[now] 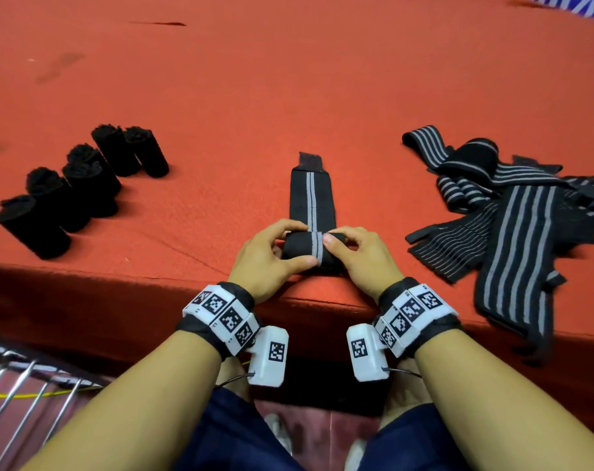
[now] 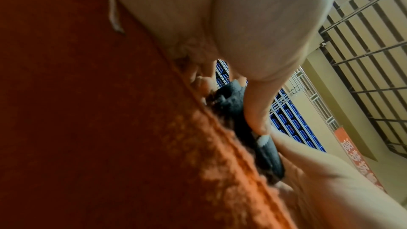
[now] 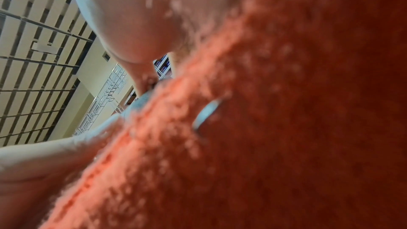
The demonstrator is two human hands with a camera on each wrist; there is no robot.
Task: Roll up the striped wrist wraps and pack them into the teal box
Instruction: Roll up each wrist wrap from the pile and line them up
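Observation:
A black wrist wrap with a grey centre stripe lies on the red cloth, its flat tail point(image 1: 311, 195) pointing away from me. Its near end is wound into a roll point(image 1: 306, 251) close to the table's front edge. My left hand point(image 1: 289, 248) grips the roll's left half, thumb in front and fingers curled over the top. My right hand point(image 1: 343, 249) grips the right half the same way. In the left wrist view the dark roll point(image 2: 233, 105) sits under my thumb point(image 2: 257, 104). The right wrist view shows mostly blurred red cloth point(image 3: 286, 111). No teal box is in view.
Several finished black rolls point(image 1: 85, 185) stand in a cluster at the left. A pile of loose striped wraps point(image 1: 513, 229) lies at the right, one end hanging over the table's front edge point(image 1: 119, 277). A metal rack point(image 1: 23, 385) sits below at the lower left.

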